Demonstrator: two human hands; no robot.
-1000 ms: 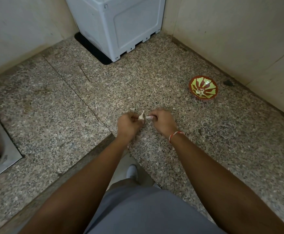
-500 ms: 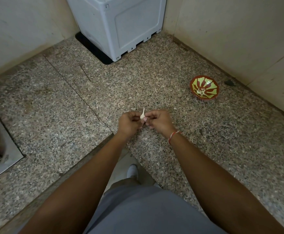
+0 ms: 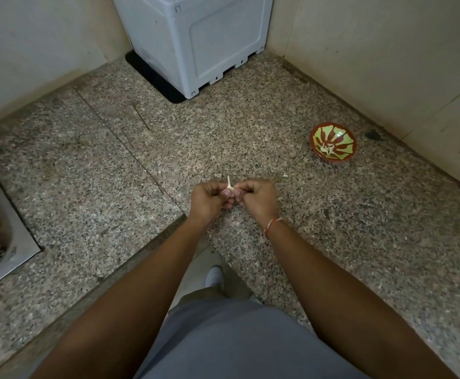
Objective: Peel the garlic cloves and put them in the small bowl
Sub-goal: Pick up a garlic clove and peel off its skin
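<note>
While my left hand (image 3: 208,199) and right hand (image 3: 259,198) both pinch the garlic clove (image 3: 229,187) above the counter's near edge, a slip could drop it to the floor. It looks pale, with a thin wisp upright. Small bowl (image 3: 345,149) waits at two o'clock.

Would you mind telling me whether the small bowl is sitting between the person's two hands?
No, the small bowl sits on the counter far off beyond the right hand, near the wall.
</note>
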